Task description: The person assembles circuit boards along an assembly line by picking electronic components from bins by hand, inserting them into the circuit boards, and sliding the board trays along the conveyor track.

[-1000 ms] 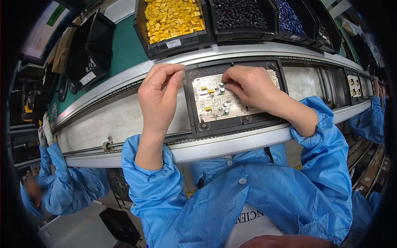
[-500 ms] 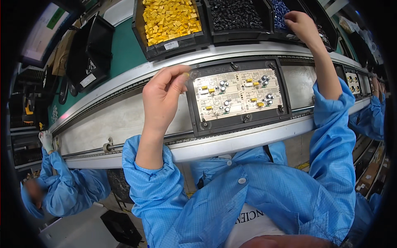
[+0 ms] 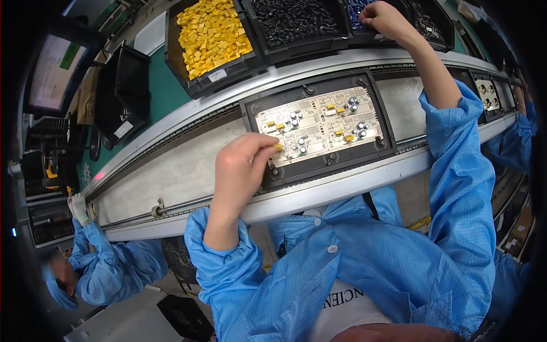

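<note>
Between the thumb and fingertips of my left hand [image 3: 242,165] is a small yellow block-shaped component [image 3: 278,146], held at the lower left part of a pale circuit board panel [image 3: 310,122]. My fingers partly cover it, so whether it touches the board cannot be told. Several yellow blocks and dark round capacitors stand on the panel, which sits in a black carrier frame [image 3: 336,84]. My right hand [image 3: 390,21] is at a black bin of blue components [image 3: 354,11], its fingers curled together over the near edge; what they hold, if anything, is hidden.
Bins of yellow blocks [image 3: 213,37] and black parts [image 3: 296,23] line the far side of the metal conveyor rail [image 3: 285,196]. Another carrier [image 3: 487,94] is at the right. A co-worker's gloved hand [image 3: 78,208] is far left, below a monitor [image 3: 60,68].
My left hand has come down from the carrier's upper left corner to the board's lower left, with the yellow component. My right hand stays by the blue bin. The whole view has shifted slightly.
</note>
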Available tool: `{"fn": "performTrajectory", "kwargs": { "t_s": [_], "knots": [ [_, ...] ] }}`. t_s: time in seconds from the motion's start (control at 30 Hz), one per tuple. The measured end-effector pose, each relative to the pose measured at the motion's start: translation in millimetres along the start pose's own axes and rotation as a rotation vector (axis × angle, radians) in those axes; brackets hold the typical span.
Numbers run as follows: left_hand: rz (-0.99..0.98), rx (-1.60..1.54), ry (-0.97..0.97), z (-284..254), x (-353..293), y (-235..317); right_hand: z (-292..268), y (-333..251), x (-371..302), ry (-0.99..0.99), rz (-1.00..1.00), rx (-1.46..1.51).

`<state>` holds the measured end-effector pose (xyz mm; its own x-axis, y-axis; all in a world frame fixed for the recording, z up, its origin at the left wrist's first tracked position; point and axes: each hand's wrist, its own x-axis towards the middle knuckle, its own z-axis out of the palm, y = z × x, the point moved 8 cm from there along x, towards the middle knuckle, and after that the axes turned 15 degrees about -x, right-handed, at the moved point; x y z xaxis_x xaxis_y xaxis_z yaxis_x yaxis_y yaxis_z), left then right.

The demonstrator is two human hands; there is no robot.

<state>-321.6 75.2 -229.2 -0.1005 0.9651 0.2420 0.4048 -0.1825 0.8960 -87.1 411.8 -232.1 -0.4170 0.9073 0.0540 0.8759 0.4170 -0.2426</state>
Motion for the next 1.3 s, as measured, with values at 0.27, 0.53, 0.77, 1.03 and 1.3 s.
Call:
{"fn": "performTrajectory", "kwargs": {
  "t_s": [0.27, 0.53, 0.77, 1.03, 1.3],
  "knots": [
    [0.113, 0.24, -0.101, 26.2, -1.4, 15.2, -17.3, -12.1, -21.9, 0.051, -0.056, 0.514],
    [0.214, 0.364, -0.107, 40.8, 2.1, 17.3, -13.2, -104.9, -133.3, -0.262, -0.403, 0.733],
    [0.271, 0.448, -0.134, 52.4, 6.5, 22.8, 38.5, -147.8, -186.7, -0.718, -0.367, 0.806],
    [0.28, 0.537, -0.165, 59.8, 7.3, 26.2, 51.5, -148.1, -188.3, -0.684, -0.382, 0.664],
    [0.203, 0.532, -0.192, 58.1, 11.5, 19.7, 40.4, -151.0, -184.6, -0.368, -0.496, 0.357]
  ]
}}
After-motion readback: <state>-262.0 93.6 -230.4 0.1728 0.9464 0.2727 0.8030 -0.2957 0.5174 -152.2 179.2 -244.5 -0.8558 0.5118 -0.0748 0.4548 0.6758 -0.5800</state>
